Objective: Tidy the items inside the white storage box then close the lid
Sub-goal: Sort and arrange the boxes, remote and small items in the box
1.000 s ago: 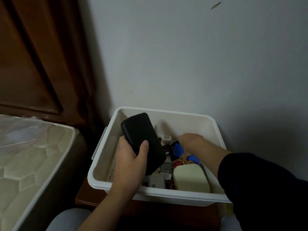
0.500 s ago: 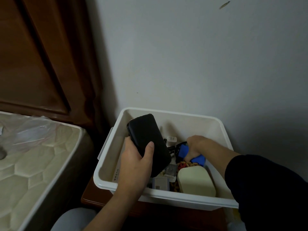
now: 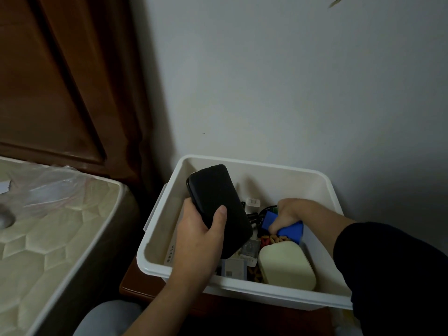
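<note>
Head view shows the white storage box (image 3: 242, 284) on a brown wooden stand (image 3: 135, 284) by the wall, lid off. The left hand (image 3: 201, 243) grips a black case (image 3: 218, 209) above the box. The right hand (image 3: 288, 214) curls around a blue object (image 3: 291, 231) inside, near a cream case (image 3: 286, 265).

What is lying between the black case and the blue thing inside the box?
In the head view, black cables and a small white plug lie between the black case and the blue thing.
</note>
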`<act>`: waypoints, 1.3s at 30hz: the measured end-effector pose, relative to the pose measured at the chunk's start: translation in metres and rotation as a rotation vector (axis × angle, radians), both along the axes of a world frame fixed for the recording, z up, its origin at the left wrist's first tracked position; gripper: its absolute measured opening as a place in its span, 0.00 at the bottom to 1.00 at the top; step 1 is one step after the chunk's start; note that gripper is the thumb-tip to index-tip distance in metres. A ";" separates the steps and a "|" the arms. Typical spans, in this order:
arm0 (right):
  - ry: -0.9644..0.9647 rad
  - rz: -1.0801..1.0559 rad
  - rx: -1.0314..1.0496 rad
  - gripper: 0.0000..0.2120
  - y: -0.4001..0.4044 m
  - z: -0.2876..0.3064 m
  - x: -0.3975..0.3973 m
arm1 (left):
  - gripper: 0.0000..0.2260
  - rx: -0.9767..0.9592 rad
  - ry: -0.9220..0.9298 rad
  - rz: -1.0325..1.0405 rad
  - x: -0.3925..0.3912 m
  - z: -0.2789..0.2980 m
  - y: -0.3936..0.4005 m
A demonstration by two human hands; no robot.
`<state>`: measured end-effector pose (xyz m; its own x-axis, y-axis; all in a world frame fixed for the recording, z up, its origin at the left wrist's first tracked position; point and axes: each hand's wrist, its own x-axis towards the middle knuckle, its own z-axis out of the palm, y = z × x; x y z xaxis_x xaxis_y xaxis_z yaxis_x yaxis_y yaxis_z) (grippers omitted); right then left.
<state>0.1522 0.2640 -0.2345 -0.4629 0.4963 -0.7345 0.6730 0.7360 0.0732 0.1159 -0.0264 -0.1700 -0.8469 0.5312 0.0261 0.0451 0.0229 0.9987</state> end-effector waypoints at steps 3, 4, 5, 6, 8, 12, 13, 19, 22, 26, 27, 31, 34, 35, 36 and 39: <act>-0.047 0.020 0.000 0.27 0.001 0.001 -0.002 | 0.13 0.003 0.000 -0.001 0.001 0.000 -0.001; -0.057 0.030 0.004 0.29 0.001 0.001 -0.002 | 0.13 0.005 -0.003 0.000 0.001 0.000 -0.001; -0.064 0.041 0.007 0.31 0.002 0.001 -0.002 | 0.13 0.003 -0.004 0.001 0.001 0.000 -0.001; -0.070 0.050 0.011 0.35 0.003 0.001 -0.002 | 0.13 0.001 -0.001 0.002 0.000 0.000 0.000; -0.070 0.061 0.029 0.41 0.004 0.005 -0.001 | 0.12 0.000 0.000 0.003 0.000 -0.001 -0.001; -0.041 0.106 0.082 0.51 0.003 0.012 0.003 | 0.12 0.013 -0.004 0.001 -0.001 -0.002 0.000; -0.036 0.120 0.090 0.51 0.002 0.013 0.004 | 0.12 0.013 -0.005 0.003 -0.001 -0.003 0.000; -0.016 0.251 0.129 0.42 -0.005 0.023 0.017 | 0.12 0.007 -0.009 0.002 -0.002 -0.002 0.000; 0.041 0.300 0.169 0.34 -0.011 0.028 0.026 | 0.12 0.013 0.008 0.002 0.000 0.000 0.000; 0.091 0.395 0.287 0.27 -0.017 0.050 0.033 | 0.13 0.032 0.015 -0.010 0.003 0.003 -0.002; 0.100 0.418 0.316 0.25 -0.019 0.057 0.035 | 0.13 0.033 0.017 -0.008 0.004 0.004 -0.003; 0.153 0.509 0.407 0.25 -0.026 0.091 0.040 | 0.12 0.031 0.049 0.015 0.005 0.007 -0.003; 0.246 0.494 0.389 0.22 -0.029 0.117 0.047 | 0.12 0.030 0.059 0.031 0.005 0.006 -0.004; 0.284 0.466 0.340 0.20 -0.030 0.124 0.050 | 0.12 0.035 0.054 0.039 0.005 0.006 -0.004; 0.318 0.443 0.274 0.19 -0.031 0.129 0.054 | 0.12 0.042 0.051 0.049 0.005 0.006 -0.004; 0.367 0.441 0.070 0.16 -0.044 0.135 0.064 | 0.12 0.082 0.037 0.081 0.006 0.007 -0.005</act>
